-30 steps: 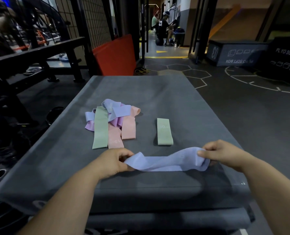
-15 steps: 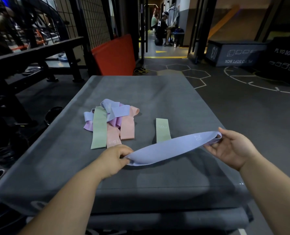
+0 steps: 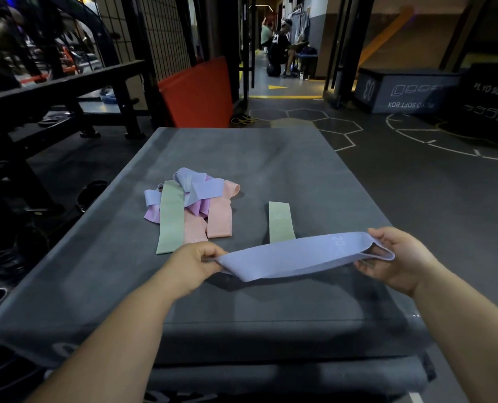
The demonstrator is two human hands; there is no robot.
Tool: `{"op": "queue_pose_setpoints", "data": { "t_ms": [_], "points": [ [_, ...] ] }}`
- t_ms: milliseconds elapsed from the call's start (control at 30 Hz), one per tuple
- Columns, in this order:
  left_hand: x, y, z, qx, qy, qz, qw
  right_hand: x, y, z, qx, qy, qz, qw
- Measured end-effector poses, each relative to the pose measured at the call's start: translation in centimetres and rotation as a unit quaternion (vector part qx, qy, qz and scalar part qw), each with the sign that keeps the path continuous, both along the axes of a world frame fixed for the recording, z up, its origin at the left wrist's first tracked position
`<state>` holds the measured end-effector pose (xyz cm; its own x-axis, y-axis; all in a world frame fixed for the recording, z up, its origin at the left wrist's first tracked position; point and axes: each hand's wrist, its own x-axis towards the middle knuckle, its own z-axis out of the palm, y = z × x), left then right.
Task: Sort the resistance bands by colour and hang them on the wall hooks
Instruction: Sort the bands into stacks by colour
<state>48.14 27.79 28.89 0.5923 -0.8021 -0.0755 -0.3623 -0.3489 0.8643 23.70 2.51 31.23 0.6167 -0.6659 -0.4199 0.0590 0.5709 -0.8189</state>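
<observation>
The mixed pile of bands (image 3: pixel 189 205) lies on the worktop (image 3: pixel 242 152) just beyond the left hand (image 3: pixel 195 263), which pinches one end of a blue band (image 3: pixel 297 255). The band's long axis runs across the person, lifted just over the worktop in front of the lone green band (image 3: pixel 281 221). Its other end sits in the right hand (image 3: pixel 399 257), whose fingers curl round the loop, and this hand is likely the nearer one for laying it beside the green band.

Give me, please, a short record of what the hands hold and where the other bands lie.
held: blue band, marked 20, spread between both hands above the grey pad
left hand: pinches its left end
right hand: holds its right end
set aside: single green band, flat on pad
unsorted: pile of blue, green, pink, purple bands
hooks: not in view
</observation>
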Motion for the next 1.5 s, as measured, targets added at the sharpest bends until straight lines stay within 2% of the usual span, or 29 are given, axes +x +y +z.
{"op": "queue_pose_setpoints", "data": {
  "t_ms": [100,233,367,433,633,800,1033,1167,1200,1300,1333,1367,1433,1500],
  "points": [
    [-0.1,0.0,0.5,-0.018,0.023,0.007,1.0,0.0,0.3,0.2,-0.064,0.088,0.011,0.994],
    [-0.3,0.1,1.0,-0.019,0.03,-0.009,0.999,0.1,0.2,-0.3,-0.17,0.174,0.039,0.969],
    [0.0,0.2,0.9,0.004,0.006,-0.001,1.0,0.0,0.1,-0.4,-0.303,0.24,0.129,0.913],
    [0.1,0.2,0.8,0.017,-0.014,-0.002,1.0,-0.1,0.1,-0.5,-0.336,0.252,0.153,0.894],
    [-0.2,0.0,1.0,0.048,-0.064,0.003,0.997,-0.2,-0.3,-1.0,-0.37,0.263,0.161,0.876],
    [-0.2,-0.1,1.1,0.044,-0.058,0.021,0.997,-0.1,-0.4,-1.3,-0.366,0.252,0.166,0.881],
    [-0.3,0.0,1.3,0.042,-0.051,0.01,0.998,0.2,-0.2,-1.1,-0.371,0.285,0.204,0.86],
    [-0.1,0.1,1.3,0.048,-0.038,0.001,0.998,0.2,0.0,-0.7,-0.337,0.262,0.197,0.883],
    [-0.1,0.1,1.3,0.05,-0.036,0.0,0.998,0.2,0.2,-0.5,-0.347,0.265,0.206,0.876],
    [-0.2,0.1,1.4,0.052,-0.042,0.0,0.998,0.1,0.5,-0.2,-0.428,0.326,0.23,0.811],
    [-0.3,0.1,1.5,0.052,-0.045,0.001,0.998,0.1,0.5,-0.2,-0.44,0.331,0.224,0.804],
    [-0.2,0.0,1.6,0.053,-0.05,0.004,0.997,0.1,0.5,-0.2,-0.426,0.314,0.216,0.82],
    [-0.2,0.0,1.8,0.054,-0.062,0.012,0.997,0.0,0.1,-0.2,-0.334,0.225,0.2,0.893],
    [-0.2,0.1,2.0,0.055,-0.067,0.023,0.996,-0.1,-0.2,0.1,-0.247,0.155,0.186,0.938]
  ]
}}
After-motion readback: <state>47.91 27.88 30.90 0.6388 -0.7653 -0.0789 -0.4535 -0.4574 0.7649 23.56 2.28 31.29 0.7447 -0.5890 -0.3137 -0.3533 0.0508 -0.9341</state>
